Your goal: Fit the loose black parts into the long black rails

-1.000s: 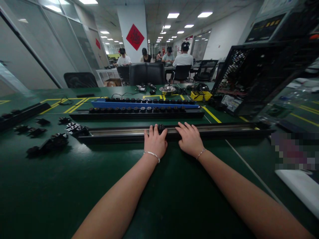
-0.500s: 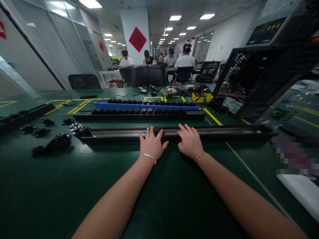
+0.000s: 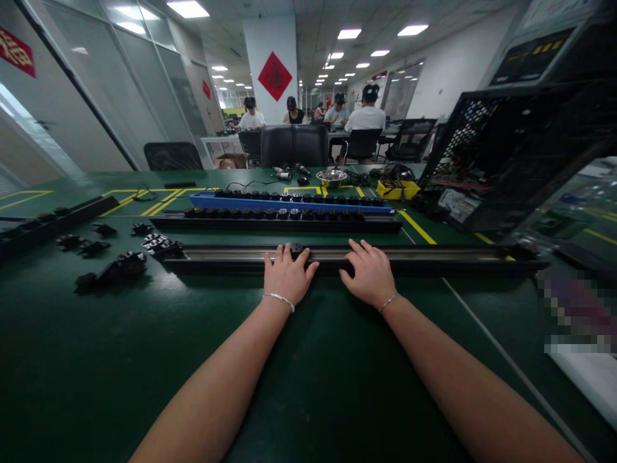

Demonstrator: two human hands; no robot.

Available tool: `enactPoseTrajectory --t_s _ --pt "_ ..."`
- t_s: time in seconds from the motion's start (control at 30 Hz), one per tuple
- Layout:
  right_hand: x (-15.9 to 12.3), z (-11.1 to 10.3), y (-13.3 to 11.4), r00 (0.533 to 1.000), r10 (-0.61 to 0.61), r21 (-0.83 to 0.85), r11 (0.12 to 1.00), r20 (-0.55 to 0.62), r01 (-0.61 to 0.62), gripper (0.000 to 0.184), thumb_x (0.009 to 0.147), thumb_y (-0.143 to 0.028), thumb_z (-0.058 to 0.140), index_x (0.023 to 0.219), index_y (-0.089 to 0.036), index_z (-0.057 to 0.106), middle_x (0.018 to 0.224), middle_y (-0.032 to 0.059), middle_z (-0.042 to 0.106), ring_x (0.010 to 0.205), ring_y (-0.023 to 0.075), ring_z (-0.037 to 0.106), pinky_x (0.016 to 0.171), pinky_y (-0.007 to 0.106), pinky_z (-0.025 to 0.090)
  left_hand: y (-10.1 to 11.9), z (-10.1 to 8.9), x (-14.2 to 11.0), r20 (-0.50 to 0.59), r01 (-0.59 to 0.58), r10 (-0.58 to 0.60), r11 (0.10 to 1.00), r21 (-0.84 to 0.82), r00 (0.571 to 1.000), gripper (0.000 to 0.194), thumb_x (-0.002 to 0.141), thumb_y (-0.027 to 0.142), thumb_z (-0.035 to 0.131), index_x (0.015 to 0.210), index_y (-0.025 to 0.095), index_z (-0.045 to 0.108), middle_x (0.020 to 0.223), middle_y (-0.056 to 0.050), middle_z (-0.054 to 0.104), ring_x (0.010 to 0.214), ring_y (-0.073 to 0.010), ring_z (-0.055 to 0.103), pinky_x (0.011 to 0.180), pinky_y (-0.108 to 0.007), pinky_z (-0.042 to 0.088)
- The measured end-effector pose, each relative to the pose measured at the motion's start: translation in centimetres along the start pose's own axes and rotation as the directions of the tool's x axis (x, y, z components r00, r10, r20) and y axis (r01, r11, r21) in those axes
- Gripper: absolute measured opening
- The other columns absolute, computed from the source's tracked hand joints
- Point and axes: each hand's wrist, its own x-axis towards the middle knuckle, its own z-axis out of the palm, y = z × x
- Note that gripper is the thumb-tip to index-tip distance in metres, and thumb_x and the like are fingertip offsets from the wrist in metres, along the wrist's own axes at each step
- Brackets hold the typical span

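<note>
A long black track rail (image 3: 429,260) with a metallic inner channel lies across the table in front of me. In its channel sits a small black socket module (image 3: 296,247). My left hand (image 3: 289,275) rests over the rail's near edge with fingers spread; its index fingertip is at the module, partly covering it. My right hand (image 3: 370,275) lies further right on the same rail, fingers apart and holding nothing. At the rail's left end is a group of black modules with shiny faces (image 3: 161,245).
Loose black modules (image 3: 116,269) lie on the green table at left, beside another black rail (image 3: 58,222). Beyond my rail are a filled black rail (image 3: 274,225) and a blue one (image 3: 202,200). A metal bowl (image 3: 331,179), yellow bin (image 3: 398,189) and open computer case (image 3: 491,154) stand farther back.
My left hand and the black module have shifted left along the rail. My right hand has moved slightly left relative to the rail. The whole view has turned a little left.
</note>
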Motion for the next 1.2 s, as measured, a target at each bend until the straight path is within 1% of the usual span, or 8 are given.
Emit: enactPoseTrajectory --t_s 0.07,0.13,0.43,0.57,0.7,0.8,1.03,1.2 --pt "0.0 0.0 0.0 1.000 -0.005 -0.005 1.000 0.001 0.005 0.033 0.081 -0.044 0.052 0.098 -0.019 0.064 0.135 0.0106 0.051 0.127 0.0307 0.040 0.101 0.048 0.030 -0.5 0.0 0.0 -0.007 0.006 -0.006 1.000 0.002 1.000 0.056 0.088 0.059 0.023 0.130 0.034 0.050 0.137 -0.011 0.049 0.131 -0.0304 0.038 0.105 -0.054 0.025" --pt "0.1 0.0 0.1 1.000 -0.006 -0.017 1.000 0.009 0.006 0.035 0.083 -0.047 0.051 0.097 -0.019 0.065 0.135 0.0106 0.051 0.127 0.0308 0.040 0.101 0.047 0.031 -1.0 0.0 0.0 -0.012 0.009 -0.009 1.000 0.004 1.000 0.056 0.089 0.058 0.023 0.130 0.033 0.051 0.137 -0.012 0.049 0.130 -0.0308 0.038 0.104 -0.054 0.026" --pt "0.2 -0.2 0.0 0.999 -0.009 -0.030 1.000 0.031 0.010 0.035 0.083 -0.048 0.051 0.093 -0.017 0.065 0.135 0.0113 0.051 0.127 0.0315 0.040 0.100 0.048 0.033 -2.0 0.0 -0.1 -0.016 -0.003 0.003 0.999 0.048 1.000 0.054 0.089 0.057 0.023 0.130 0.034 0.050 0.136 -0.014 0.050 0.128 -0.0308 0.042 0.102 -0.053 0.030" --pt "0.2 -0.2 0.0 1.000 -0.006 -0.028 1.000 0.030 0.007 0.035 0.083 -0.048 0.051 0.093 -0.017 0.065 0.135 0.0113 0.051 0.127 0.0312 0.041 0.100 0.048 0.033 -2.9 -0.3 -0.2 -0.026 -0.031 0.033 0.996 0.081 0.999 0.053 0.089 0.056 0.025 0.131 0.033 0.049 0.134 -0.014 0.052 0.123 -0.0285 0.048 0.098 -0.046 0.035" --pt "0.2 -0.2 0.0 0.999 -0.007 -0.030 1.000 0.036 0.008 0.036 0.084 -0.048 0.050 0.092 -0.017 0.065 0.135 0.0107 0.051 0.127 0.0314 0.041 0.100 0.048 0.033 -4.4 -0.7 -0.4 -0.013 -0.035 0.036 0.995 0.093 0.999 0.051 0.090 0.054 0.027 0.131 0.032 0.049 0.133 -0.011 0.053 0.123 -0.0262 0.047 0.098 -0.041 0.036" --pt "0.2 -0.1 0.1 0.999 -0.002 -0.039 0.999 0.037 0.004 0.035 0.083 -0.048 0.052 0.092 -0.017 0.065 0.136 0.0103 0.051 0.127 0.0314 0.041 0.101 0.047 0.033 -5.1 -0.8 -0.4 -0.002 -0.023 0.023 0.995 0.099 1.000 0.051 0.089 0.054 0.030 0.130 0.032 0.050 0.134 -0.010 0.053 0.123 -0.0263 0.046 0.098 -0.041 0.035" --pt "0.2 -0.1 0.1 0.999 0.004 -0.050 0.999 0.038 -0.002 0.035 0.083 -0.049 0.052 0.090 -0.017 0.065 0.136 0.0100 0.050 0.127 0.0312 0.041 0.101 0.047 0.033 -5.6 -0.6 -0.4 -0.008 -0.028 0.029 0.995 0.094 1.000 0.051 0.089 0.055 0.029 0.129 0.033 0.051 0.134 -0.009 0.053 0.125 -0.0277 0.045 0.100 -0.042 0.033" --pt "0.2 -0.2 0.0 0.999 0.001 -0.053 0.999 0.043 0.001 0.035 0.083 -0.049 0.051 0.089 -0.017 0.065 0.136 0.0101 0.051 0.126 0.0316 0.041 0.100 0.047 0.033 -6.5 -0.6 -0.5 -0.007 -0.028 0.029 0.995 0.094 1.000 0.051 0.089 0.054 0.030 0.130 0.032 0.050 0.134 -0.010 0.053 0.125 -0.0282 0.044 0.100 -0.043 0.033"
